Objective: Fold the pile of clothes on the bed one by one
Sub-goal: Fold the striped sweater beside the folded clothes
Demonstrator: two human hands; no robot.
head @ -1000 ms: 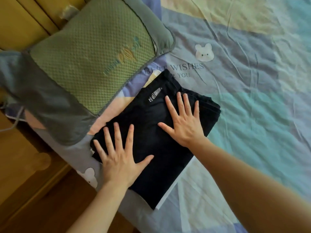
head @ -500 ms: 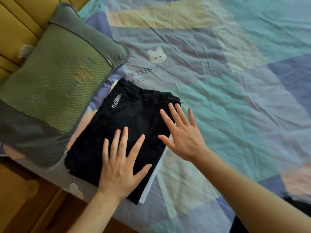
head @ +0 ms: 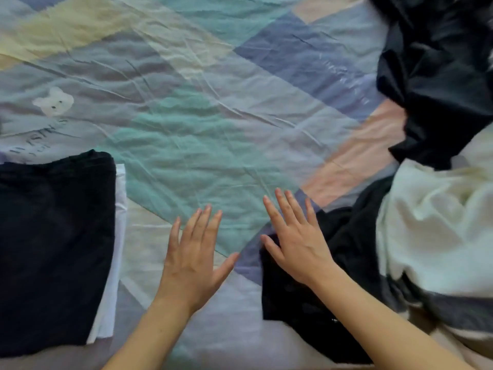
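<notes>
Having left the folded black garment (head: 53,249), both hands (head: 193,259) flat.

The light is soft and even, a little dim, with a cool tone. The bed sheet (head: 208,145) shows only weak shadows in its wrinkles. No glare is seen. The whole picture is slightly blurred; the printed letters at the left are smeared. The dark clothes (head: 437,84) at the upper right lose nearly all detail, and the white cloth (head: 437,225) looks washed.
</notes>
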